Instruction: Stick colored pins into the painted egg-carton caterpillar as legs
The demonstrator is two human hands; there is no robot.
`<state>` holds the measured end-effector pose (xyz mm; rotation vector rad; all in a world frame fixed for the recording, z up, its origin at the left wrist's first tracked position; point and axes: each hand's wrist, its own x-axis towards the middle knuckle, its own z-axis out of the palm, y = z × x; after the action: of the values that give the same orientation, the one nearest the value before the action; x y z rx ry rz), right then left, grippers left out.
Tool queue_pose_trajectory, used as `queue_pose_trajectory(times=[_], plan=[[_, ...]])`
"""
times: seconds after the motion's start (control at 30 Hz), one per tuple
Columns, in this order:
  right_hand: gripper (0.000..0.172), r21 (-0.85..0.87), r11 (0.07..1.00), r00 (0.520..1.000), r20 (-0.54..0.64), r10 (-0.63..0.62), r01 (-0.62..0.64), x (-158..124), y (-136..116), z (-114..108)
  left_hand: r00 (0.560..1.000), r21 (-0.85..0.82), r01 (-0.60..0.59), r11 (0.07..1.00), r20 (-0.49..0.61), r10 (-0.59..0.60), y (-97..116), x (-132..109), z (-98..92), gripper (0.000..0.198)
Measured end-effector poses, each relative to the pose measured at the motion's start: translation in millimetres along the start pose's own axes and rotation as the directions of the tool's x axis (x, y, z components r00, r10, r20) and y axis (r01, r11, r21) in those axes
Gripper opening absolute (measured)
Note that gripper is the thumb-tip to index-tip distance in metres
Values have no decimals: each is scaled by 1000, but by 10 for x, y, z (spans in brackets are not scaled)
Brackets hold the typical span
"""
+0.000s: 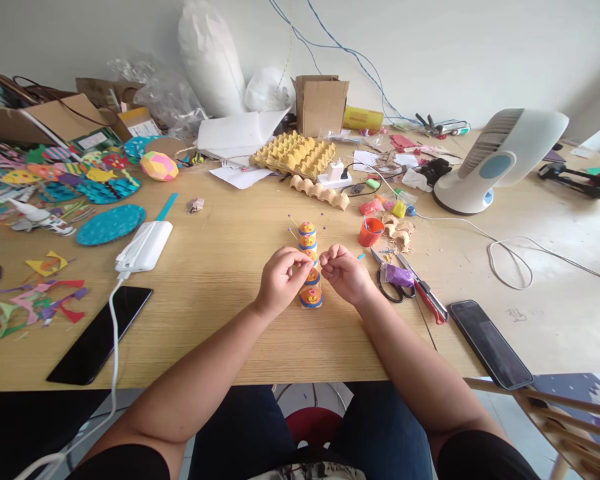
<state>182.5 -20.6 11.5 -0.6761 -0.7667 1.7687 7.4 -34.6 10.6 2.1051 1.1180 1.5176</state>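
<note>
A strip of egg-carton cups [311, 297], painted orange with blue rims and small faces, runs away from me on the table. Thin antennae with purple tips [293, 232] stick out at its far end. My left hand [284, 277] is over the strip's left side, thumb and fingertips pinched together. Facing it, my right hand [347, 272] has its fingers curled in, close to the strip's right side. Whatever the fingertips of either hand hold is too small or hidden to make out. The middle cups are partly covered by my hands.
Right of my hands lie scissors [391, 283], a purple clay packet [399, 275], a red utility knife [430, 300], an orange cup [371, 231] and a phone [490, 343]. A fan [495, 163] stands behind. On the left are a power bank [145, 247], a black phone [103, 337] and paper scraps [45, 300].
</note>
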Motion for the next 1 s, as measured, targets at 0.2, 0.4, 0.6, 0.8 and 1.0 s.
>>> queue_pose_trajectory(times=[0.2, 0.4, 0.6, 0.8, 1.0], plan=[[18, 87, 995, 999, -9, 41, -40, 3, 3, -38, 1000, -11, 4, 1000, 0, -4, -1, -1, 4, 10], [14, 150, 986, 998, -6, 69, -67, 20, 0, -66, 1000, -27, 3, 1000, 3, -3, 7, -3, 2, 9], [9, 164, 985, 998, 19, 51, -54, 14, 2, -68, 1000, -28, 16, 999, 4, -16, 4, -10, 3, 10], [13, 131, 990, 999, -2, 47, -47, 16, 14, -61, 1000, -41, 20, 999, 9, -20, 3, -7, 9, 9], [13, 126, 991, 998, 29, 48, -51, 9, 5, -47, 985, -165, 171, 971, 45, -166, -21, -9, 31, 12]])
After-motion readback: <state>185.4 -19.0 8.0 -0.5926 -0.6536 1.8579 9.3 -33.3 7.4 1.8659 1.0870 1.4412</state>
